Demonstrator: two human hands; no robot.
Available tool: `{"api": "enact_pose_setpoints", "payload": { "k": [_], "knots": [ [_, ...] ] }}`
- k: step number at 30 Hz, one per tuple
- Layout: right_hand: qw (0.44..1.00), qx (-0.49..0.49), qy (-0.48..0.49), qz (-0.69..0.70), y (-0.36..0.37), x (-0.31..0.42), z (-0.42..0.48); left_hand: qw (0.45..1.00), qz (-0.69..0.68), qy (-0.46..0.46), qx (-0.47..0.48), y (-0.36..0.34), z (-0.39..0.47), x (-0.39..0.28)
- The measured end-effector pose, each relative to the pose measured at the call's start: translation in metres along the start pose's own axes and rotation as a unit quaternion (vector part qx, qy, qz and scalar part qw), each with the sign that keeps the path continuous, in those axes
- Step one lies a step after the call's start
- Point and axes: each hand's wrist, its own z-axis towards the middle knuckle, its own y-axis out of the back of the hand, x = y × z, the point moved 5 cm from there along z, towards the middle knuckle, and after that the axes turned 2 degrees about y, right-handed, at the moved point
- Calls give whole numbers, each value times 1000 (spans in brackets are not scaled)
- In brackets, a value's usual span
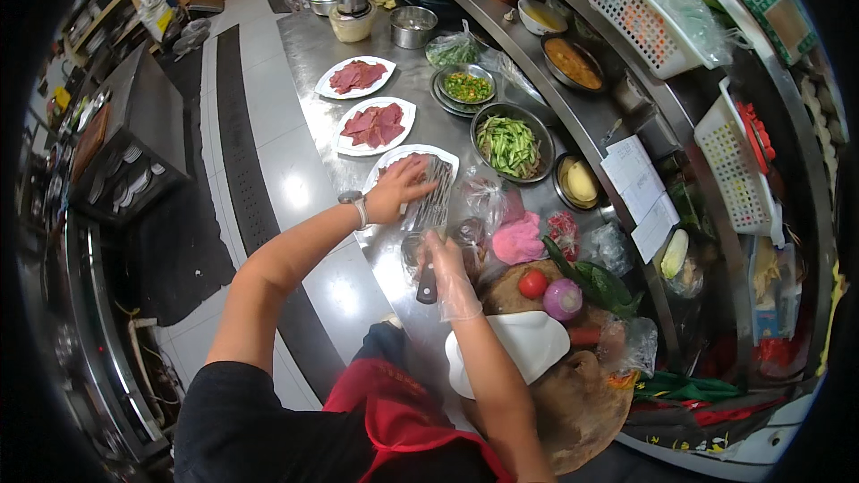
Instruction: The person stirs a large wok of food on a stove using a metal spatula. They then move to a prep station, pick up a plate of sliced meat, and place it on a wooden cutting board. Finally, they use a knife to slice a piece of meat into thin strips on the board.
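Observation:
My right hand, in a clear plastic glove, grips the dark handle of a cleaver. The broad steel blade lies across the right side of a white leaf-shaped plate. With fingers spread, my left hand rests over sliced pink meat on that plate, its fingertips at the blade; a watch is on the wrist. Beyond it stand two similar plates, each holding sliced meat. A metal bowl of cut green vegetable strips stands to the right. What lies under my left palm is hidden.
A pink cloth, plastic bags, a tomato and a purple onion lie at the right. Nearer are an empty white plate and a round wooden chopping board. A food chopper stands at the far end, and a steel shelf runs alongside.

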Motion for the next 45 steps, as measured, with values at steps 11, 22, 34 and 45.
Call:
{"api": "enact_pose_setpoints", "payload": {
  "k": [11,22,34,45],
  "knots": [
    [998,46,-11,-49,13,8,-13,983,184,-17,-3,-22,18,53],
    [963,-107,55,-242,123,16,-272,990,-2,76,-116,-6,44,11],
    [636,-279,158,-702,332,-78,-485,979,-187,-53,-62,-151,113,-459],
    [720,-268,403,-498,380,96,-279,945,-271,119,-139,-260,128,-344]
  ]
}}
